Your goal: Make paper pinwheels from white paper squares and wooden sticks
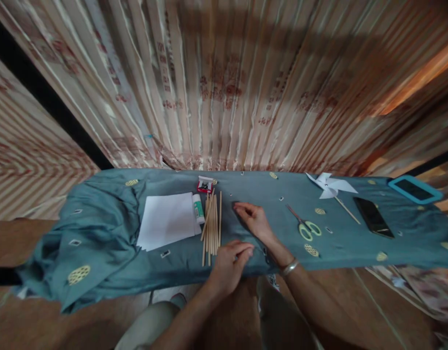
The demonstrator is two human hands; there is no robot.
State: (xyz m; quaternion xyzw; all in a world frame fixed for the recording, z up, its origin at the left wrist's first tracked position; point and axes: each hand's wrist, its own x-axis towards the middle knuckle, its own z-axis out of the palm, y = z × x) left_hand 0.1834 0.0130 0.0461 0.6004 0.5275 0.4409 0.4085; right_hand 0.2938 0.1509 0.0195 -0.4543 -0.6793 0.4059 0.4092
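My left hand (229,265) is over the front edge of the cloth-covered table, its thumb and fingers drawn together. It is close to the lower ends of a bundle of thin wooden sticks (212,223). My right hand (256,221), with a bangle at the wrist, hovers over the cloth right of the sticks, fingers curled in and pressed together. No object shows in either hand. Left of the sticks lie a glue stick (198,209) and a stack of white paper (167,221). Scissors with light green handles (308,229) lie right of my right hand.
A small red box (205,185) with dark bits inside stands behind the sticks. Toward the right lie a white paper pinwheel on a stick (329,184), a dark phone (373,217) and a blue-framed tablet (415,189). The blue-green cloth (110,233) bunches at left. A curtain (224,97) hangs behind.
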